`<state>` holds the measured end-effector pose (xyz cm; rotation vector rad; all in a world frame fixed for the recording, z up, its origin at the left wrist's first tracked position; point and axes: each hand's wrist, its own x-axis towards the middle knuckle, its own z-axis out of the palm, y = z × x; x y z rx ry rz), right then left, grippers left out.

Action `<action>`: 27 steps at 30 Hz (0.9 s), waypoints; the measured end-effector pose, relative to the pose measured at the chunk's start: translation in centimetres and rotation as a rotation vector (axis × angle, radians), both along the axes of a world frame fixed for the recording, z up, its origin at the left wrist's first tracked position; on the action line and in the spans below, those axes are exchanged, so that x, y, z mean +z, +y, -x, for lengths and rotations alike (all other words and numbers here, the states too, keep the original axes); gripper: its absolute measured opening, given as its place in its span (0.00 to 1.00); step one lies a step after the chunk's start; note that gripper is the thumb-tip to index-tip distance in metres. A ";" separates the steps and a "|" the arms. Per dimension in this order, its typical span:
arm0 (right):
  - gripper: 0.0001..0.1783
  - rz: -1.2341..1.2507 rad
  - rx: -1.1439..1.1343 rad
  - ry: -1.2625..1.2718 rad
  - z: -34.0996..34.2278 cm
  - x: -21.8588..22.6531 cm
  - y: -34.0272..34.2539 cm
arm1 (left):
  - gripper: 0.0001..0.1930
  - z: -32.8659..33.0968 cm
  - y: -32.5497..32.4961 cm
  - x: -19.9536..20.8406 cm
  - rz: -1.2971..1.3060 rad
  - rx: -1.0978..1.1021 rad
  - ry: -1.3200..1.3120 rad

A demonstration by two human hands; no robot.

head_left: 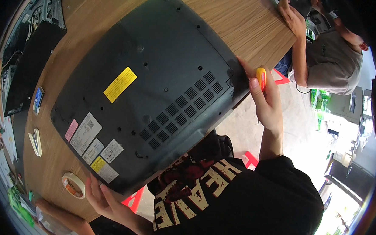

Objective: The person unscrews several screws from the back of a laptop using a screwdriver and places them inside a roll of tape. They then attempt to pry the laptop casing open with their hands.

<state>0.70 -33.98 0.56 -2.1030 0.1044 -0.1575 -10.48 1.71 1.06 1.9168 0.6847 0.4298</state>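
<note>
A black laptop (108,49) lies underside up, tilted across the wooden table. Its base shows vent slots, screw holes, a yellow label (120,84) and several white labels near the lower left corner. My left hand (109,204) grips the near left edge, some fingertips hidden beneath it. At the right corner is my right hand (269,102), closed around a screwdriver with a yellow and red handle (261,79). Its thumb lies along the handle, and a thin dark shaft shows below the palm. Fingers of that hand reach the laptop's corner, partly hidden.
On the wooden table (255,24), a roll of tape (79,182), a cream stapler-like object (35,142) and a small blue box (38,100) lie left of the laptop. An opened black computer case (34,66) stands far left. Co-workers' arms (300,56) appear at right and lower left.
</note>
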 end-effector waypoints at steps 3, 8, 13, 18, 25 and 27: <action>0.21 0.075 0.026 0.012 0.1 0.3 0.3 | 0.20 0.3 0.4 -0.1 -0.003 -0.021 0.012; 0.20 -0.059 0.095 0.011 0.0 -0.5 -1.3 | 0.28 1.3 1.8 1.2 0.457 -0.146 -0.071; 0.25 -0.203 0.160 0.092 0.4 -1.6 -2.6 | 0.32 3.3 4.3 2.2 0.681 -0.266 0.061; 0.26 -0.305 0.195 0.094 0.1 -1.1 -1.9 | 0.31 3.2 4.3 2.7 0.701 -0.333 0.090; 0.27 -0.391 0.142 0.149 0.2 -0.9 -2.0 | 0.31 2.4 4.1 3.7 0.753 -0.296 0.078; 0.27 -0.404 0.136 0.137 0.2 -1.0 -2.0 | 0.31 2.4 4.1 3.8 0.754 -0.301 0.089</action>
